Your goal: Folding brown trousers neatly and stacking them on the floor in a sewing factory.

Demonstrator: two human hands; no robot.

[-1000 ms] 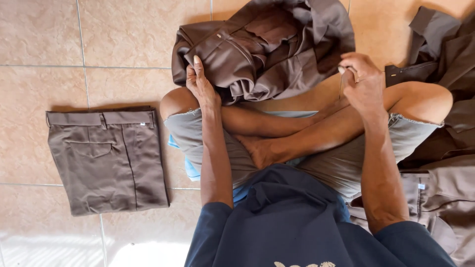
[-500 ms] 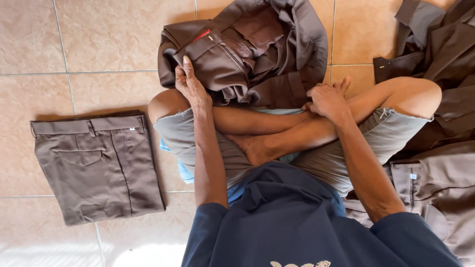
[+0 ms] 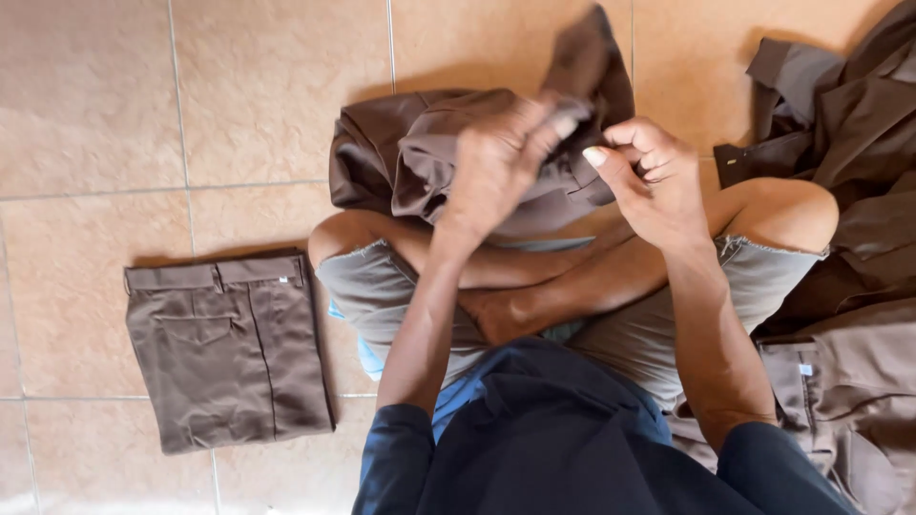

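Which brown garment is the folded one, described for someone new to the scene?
Start at the tiled floor, left of the seated person's knee. The folded trousers lie there flat, a neat rectangle, alone; the other brown clothes are crumpled heaps.

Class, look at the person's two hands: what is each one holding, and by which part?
Left hand grips the crumpled brown garment by a bunched upper fold. Right hand pinches its edge alongside; the exact part cannot be told.

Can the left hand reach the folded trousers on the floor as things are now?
Probably yes: the folded trousers lie beside the person's left knee with bare tile between, but the left hand grips the brown garment.
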